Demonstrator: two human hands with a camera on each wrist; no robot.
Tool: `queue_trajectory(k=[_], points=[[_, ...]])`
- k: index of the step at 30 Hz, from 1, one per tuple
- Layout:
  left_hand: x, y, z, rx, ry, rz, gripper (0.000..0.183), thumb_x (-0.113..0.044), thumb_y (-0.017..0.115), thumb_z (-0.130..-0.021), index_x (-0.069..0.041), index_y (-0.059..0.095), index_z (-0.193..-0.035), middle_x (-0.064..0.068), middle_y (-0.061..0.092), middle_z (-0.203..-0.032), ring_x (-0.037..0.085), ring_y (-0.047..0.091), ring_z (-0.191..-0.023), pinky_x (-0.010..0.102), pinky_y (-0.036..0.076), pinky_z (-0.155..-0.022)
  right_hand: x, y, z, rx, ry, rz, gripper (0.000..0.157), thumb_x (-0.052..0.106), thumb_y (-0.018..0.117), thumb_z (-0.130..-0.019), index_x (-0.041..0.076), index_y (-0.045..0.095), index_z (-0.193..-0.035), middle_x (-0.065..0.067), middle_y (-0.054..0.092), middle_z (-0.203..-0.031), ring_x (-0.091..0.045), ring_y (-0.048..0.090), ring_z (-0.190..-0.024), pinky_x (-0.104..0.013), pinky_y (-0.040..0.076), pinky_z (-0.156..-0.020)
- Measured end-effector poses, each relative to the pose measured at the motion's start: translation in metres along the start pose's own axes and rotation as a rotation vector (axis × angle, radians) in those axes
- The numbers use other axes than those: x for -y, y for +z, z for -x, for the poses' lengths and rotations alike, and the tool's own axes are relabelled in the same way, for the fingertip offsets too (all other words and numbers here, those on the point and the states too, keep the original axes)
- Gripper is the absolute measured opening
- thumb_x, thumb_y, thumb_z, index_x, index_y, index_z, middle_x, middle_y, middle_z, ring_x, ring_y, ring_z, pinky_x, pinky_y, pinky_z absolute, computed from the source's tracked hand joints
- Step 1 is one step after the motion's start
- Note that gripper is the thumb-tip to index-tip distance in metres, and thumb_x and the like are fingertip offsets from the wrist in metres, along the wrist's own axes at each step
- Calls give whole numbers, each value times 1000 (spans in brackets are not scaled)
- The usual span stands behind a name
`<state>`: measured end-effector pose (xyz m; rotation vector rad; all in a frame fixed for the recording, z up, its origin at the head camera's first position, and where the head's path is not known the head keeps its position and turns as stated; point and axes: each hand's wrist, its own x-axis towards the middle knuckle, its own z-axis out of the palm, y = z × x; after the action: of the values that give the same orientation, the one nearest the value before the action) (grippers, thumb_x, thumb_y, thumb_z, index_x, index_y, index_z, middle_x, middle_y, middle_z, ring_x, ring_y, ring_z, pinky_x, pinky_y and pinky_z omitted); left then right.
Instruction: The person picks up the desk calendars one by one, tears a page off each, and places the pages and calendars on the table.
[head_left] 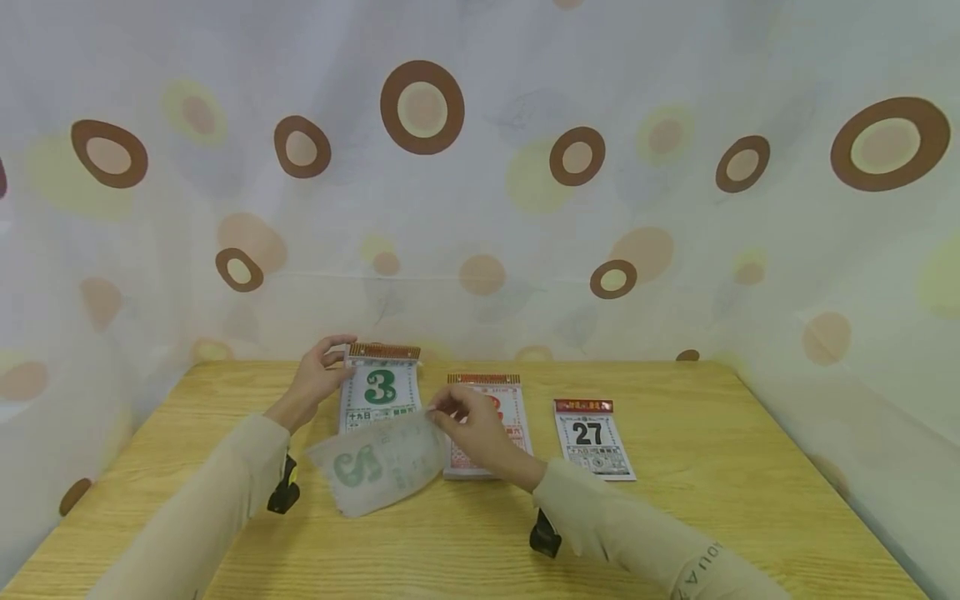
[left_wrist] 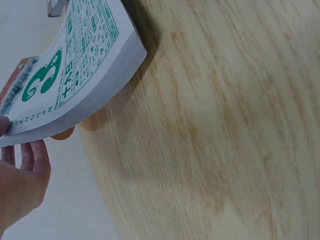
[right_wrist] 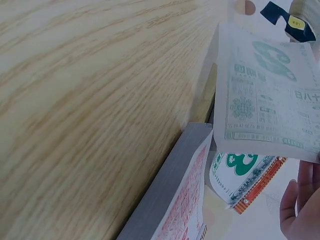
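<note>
My left hand [head_left: 318,377] grips a tear-off calendar [head_left: 381,387] by its upper left edge, thumb on top and fingers beneath. The calendar shows a large green 3 under a red and gold header strip, and stands tilted up off the table. In the left wrist view its thick pad [left_wrist: 100,65] curves away from the fingers. My right hand [head_left: 480,429] pinches a thin calendar page [head_left: 382,467] by one corner. This loose sheet hangs face away in front of the calendar's lower part, its green print showing through from behind.
Just behind my right hand lies a second tear-off calendar [head_left: 512,408] with red print, partly covered by the hand. A smaller calendar [head_left: 596,454] showing a black 27 lies farther right on the wooden table [head_left: 712,467]. A patterned curtain [head_left: 480,200] surrounds the back and sides.
</note>
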<state>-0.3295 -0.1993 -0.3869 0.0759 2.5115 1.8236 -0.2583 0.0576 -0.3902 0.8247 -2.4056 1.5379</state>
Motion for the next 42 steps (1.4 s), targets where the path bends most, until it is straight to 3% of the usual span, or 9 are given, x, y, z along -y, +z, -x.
queue_trajectory(k=[12, 16, 20, 30, 38, 42], points=[[1, -4, 2, 76, 13, -18, 58, 1, 45, -90, -15, 24, -142, 23, 40, -137, 31, 56, -107, 30, 52, -81, 4, 2, -7, -86, -20, -43, 5, 8, 61, -86, 5, 62, -89, -10, 66, -86, -22, 60, -75, -23, 49, -66], [4, -5, 1, 110, 22, -5, 62, 6, 42, -89, -15, 20, -143, 24, 36, -140, 32, 55, -106, 31, 52, -79, 15, 1, -1, -21, -77, -47, 5, 1, 60, -84, -1, 61, -88, -16, 66, -84, -28, 60, -76, -25, 51, -67], [7, -6, 2, 151, 45, 15, 67, 10, 39, -87, -14, 15, -145, 26, 31, -141, 41, 50, -114, 31, 51, -78, 29, -6, 8, 68, -100, -49, 5, 0, 59, -85, -3, 60, -88, -17, 65, -87, -27, 60, -79, -26, 51, -69], [8, -5, 2, 165, 14, -37, 68, 9, 33, -89, -17, 8, -146, 24, 23, -147, 47, 35, -126, 48, 46, -94, 23, -13, 17, 213, -131, -39, 4, -3, 60, -82, -2, 61, -86, -16, 64, -87, -25, 60, -81, -25, 51, -69], [12, -5, 0, 153, 7, -29, 67, 9, 34, -89, -17, 7, -145, 24, 22, -147, 46, 38, -125, 43, 49, -91, 4, -9, 20, 350, -102, 11, 6, 5, 62, -83, 5, 62, -89, -9, 66, -91, -16, 61, -84, -25, 50, -74], [14, -6, -1, 142, 2, -23, 69, 10, 35, -87, -16, 8, -145, 25, 23, -146, 46, 39, -124, 42, 50, -89, -7, -4, 18, 428, -135, 36, 6, 13, 63, -84, 10, 63, -90, -4, 67, -90, -9, 61, -84, -28, 52, -76]])
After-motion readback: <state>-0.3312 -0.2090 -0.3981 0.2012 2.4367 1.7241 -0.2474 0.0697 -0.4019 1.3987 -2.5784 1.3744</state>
